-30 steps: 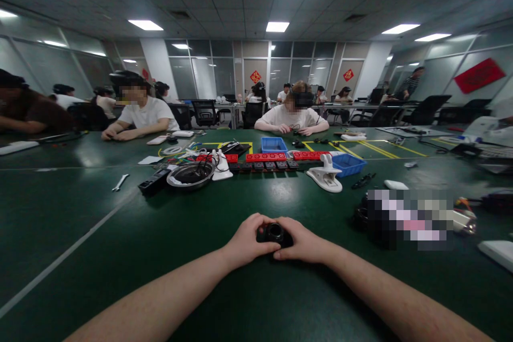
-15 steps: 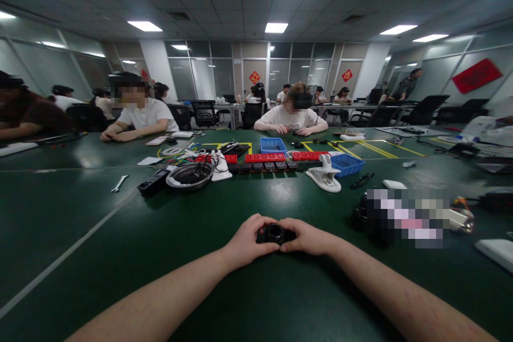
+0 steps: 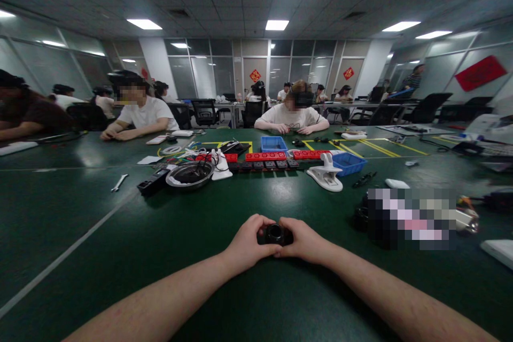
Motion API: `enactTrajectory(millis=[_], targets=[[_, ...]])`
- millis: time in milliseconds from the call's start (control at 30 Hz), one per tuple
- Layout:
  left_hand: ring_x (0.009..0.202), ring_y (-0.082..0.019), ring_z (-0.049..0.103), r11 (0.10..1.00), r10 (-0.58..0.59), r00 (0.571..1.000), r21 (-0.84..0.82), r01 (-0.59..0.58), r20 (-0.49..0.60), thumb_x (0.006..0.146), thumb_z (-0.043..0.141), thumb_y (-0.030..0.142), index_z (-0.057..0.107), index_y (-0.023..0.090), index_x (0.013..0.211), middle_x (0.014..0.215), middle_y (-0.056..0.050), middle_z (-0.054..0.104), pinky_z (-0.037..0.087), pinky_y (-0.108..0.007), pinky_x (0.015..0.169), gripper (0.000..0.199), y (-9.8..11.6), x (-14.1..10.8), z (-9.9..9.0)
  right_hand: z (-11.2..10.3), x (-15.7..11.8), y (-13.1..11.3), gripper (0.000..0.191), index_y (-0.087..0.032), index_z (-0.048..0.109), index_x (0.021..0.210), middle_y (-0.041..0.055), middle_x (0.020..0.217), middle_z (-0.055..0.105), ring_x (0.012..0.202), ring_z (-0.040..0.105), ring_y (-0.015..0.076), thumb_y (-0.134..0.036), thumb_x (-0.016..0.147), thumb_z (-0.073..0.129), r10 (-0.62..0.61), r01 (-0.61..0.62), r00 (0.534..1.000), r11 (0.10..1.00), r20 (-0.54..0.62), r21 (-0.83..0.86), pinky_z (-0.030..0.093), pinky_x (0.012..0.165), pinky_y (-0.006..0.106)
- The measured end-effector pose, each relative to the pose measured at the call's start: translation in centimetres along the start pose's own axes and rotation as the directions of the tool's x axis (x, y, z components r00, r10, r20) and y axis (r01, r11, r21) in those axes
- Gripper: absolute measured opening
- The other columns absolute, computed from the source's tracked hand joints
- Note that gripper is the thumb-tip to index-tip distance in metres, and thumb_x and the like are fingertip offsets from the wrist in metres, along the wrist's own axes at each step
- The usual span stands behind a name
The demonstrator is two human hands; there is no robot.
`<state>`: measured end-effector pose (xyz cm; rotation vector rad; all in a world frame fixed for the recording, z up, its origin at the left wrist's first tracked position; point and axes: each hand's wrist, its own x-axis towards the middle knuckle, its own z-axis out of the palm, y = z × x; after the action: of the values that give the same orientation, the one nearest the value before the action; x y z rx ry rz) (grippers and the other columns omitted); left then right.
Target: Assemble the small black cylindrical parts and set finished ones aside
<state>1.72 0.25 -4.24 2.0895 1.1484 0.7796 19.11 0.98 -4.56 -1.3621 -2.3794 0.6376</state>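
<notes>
Both hands hold a small black device with a round, lens-like ring (image 3: 274, 233) just above the green table, near the middle of the view. My left hand (image 3: 249, 240) wraps its left side, thumb along the near edge and fingers over the top. On the right side, my right hand (image 3: 302, 241) grips it the same way, and the two thumb tips meet in front. The fingers cover most of the body, so its exact kind cannot be made out.
Ahead lie red power strips (image 3: 265, 156), a metal bowl with cables (image 3: 189, 176), a white clamp base (image 3: 325, 177) and blue bins (image 3: 348, 163). A wrench (image 3: 119, 183) is at left. Blurred-out items (image 3: 409, 219) sit at right. A person (image 3: 292, 115) works opposite.
My right hand has closed further round the device's right side, and its thumb has slid slightly left to meet the left thumb. My left hand has barely moved.
</notes>
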Motion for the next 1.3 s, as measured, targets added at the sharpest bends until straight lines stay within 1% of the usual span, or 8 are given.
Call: enactTrajectory(millis=[100,200,333,433,667,900,1133,1300], targets=[[0.074,-0.015,0.047,0.999,-0.037,0.995,0.017,0.039,-0.09,0.056,0.067,0.027,0.052,0.018,0.087,0.085,-0.001,0.048,0.039,-0.025,0.064,0.035,0.2,-0.1,0.4,0.9,-0.3,-0.8,0.032,-0.017,0.048,0.075,0.0016,0.072,0.052,0.066,0.047,0.0161,-0.041,0.058,0.062,0.033,-0.07,0.987,0.968,-0.154,-0.243,0.032,0.054,0.024],[0.074,-0.016,0.047,0.999,-0.031,0.993,0.025,0.034,-0.115,0.056,0.067,0.028,0.052,0.018,0.086,0.084,-0.001,0.048,0.039,-0.026,0.064,0.035,0.3,-0.1,0.4,1.1,-0.4,-1.2,0.033,-0.017,0.049,0.075,0.0036,0.072,0.053,0.068,0.049,0.0187,-0.045,0.061,0.057,0.016,-0.077,0.984,0.937,-0.179,-0.341,0.033,0.059,0.028],[0.072,-0.015,0.046,1.0,0.009,0.999,-0.013,-0.01,-0.049,0.057,0.067,0.028,0.052,0.018,0.087,0.083,-0.001,0.048,0.039,-0.025,0.062,0.036,0.1,0.2,0.0,0.5,-0.3,-0.9,0.048,-0.016,0.051,0.087,0.0052,0.082,0.054,0.076,0.049,0.0199,-0.053,0.057,0.059,-0.081,0.056,0.989,0.978,-0.121,-0.199,0.036,0.065,0.029],[0.071,-0.014,0.045,0.999,0.042,0.999,-0.031,-0.043,-0.006,0.059,0.065,0.031,0.052,0.018,0.089,0.084,-0.001,0.047,0.038,-0.024,0.061,0.035,-0.1,0.3,-0.3,-0.3,-0.1,-0.2,0.053,-0.018,0.048,0.1,0.0041,0.092,0.053,0.083,0.048,0.0192,-0.045,0.057,0.064,-0.178,0.177,0.983,0.984,-0.045,-0.01,0.036,0.071,0.029],[0.072,-0.014,0.045,0.997,0.077,0.996,-0.033,-0.075,0.039,0.062,0.063,0.033,0.052,0.019,0.092,0.088,-0.002,0.047,0.037,-0.022,0.058,0.035,0.1,0.2,-0.6,-1.4,0.3,0.7,0.026,-0.015,0.055,0.089,0.0013,0.084,0.052,0.08,0.048,0.0161,-0.027,0.067,0.06,-0.253,0.216,0.96,0.942,0.119,0.258,0.038,0.071,0.026],[0.071,-0.013,0.045,0.995,0.075,0.995,-0.066,-0.071,0.063,0.062,0.063,0.034,0.051,0.019,0.094,0.089,-0.002,0.047,0.038,-0.022,0.057,0.038,-0.1,0.3,-0.5,-1.2,0.3,0.6,0.025,-0.014,0.055,0.086,0.0008,0.081,0.052,0.077,0.048,0.0157,-0.025,0.064,0.061,-0.192,0.149,0.975,0.941,0.116,0.304,0.038,0.068,0.026],[0.071,-0.014,0.044,0.996,0.08,0.996,-0.048,-0.078,0.04,0.061,0.064,0.035,0.05,0.021,0.099,0.086,-0.001,0.047,0.038,-0.023,0.061,0.043,-0.3,0.3,-0.4,-1.0,0.4,0.9,0.028,-0.014,0.054,0.089,0.0006,0.08,0.052,0.073,0.047,0.0142,-0.028,0.064,0.061,-0.208,0.173,0.972,0.947,0.107,0.272,0.037,0.063,0.024],[0.07,-0.014,0.044,0.998,0.049,0.999,-0.039,-0.048,0.021,0.056,0.068,0.035,0.053,0.02,0.09,0.083,0.0,0.047,0.037,-0.023,0.06,0.04,-0.3,0.2,-0.1,-0.3,0.3,0.7,0.035,-0.015,0.051,0.077,-0.001,0.073,0.051,0.066,0.046,0.0128,-0.037,0.056,0.066,-0.082,0.075,0.995,0.991,0.061,0.11,0.034,0.054,0.021]])
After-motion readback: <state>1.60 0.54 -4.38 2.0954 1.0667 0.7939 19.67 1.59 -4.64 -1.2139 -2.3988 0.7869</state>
